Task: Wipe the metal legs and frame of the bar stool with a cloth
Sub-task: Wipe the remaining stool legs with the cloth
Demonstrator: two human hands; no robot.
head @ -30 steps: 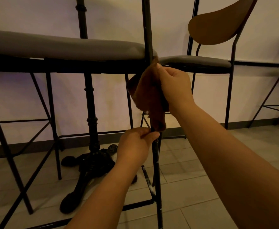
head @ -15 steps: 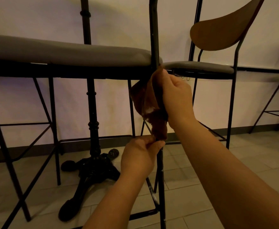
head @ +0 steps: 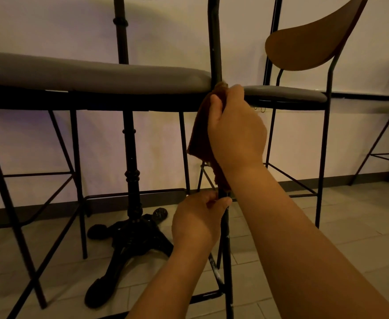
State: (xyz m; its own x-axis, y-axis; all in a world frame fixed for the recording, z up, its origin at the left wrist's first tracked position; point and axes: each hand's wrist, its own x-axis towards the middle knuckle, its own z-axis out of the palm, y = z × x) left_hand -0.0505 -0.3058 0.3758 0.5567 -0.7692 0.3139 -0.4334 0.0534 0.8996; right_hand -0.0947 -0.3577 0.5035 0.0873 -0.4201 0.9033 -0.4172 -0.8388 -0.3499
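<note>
Bar stool (head: 97, 77) close in front: padded grey seat on thin, round black metal legs (head: 226, 249). The right hand (head: 236, 132) clamps a soft rust-brown cloth (head: 200, 139) around the upright tube just under the seat; the left hand (head: 195, 223), below, seems to pinch the cloth's tail against the same leg.

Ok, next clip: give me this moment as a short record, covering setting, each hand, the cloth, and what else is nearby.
setting: tiled floor, pale wall
stool leg: black upright tube beside the grey seat
right hand: grips the brown cloth round the leg just below the seat
left hand: holds the leg lower down, near the cloth's bottom end
nearby: table pedestal, second stool with wooden back
</note>
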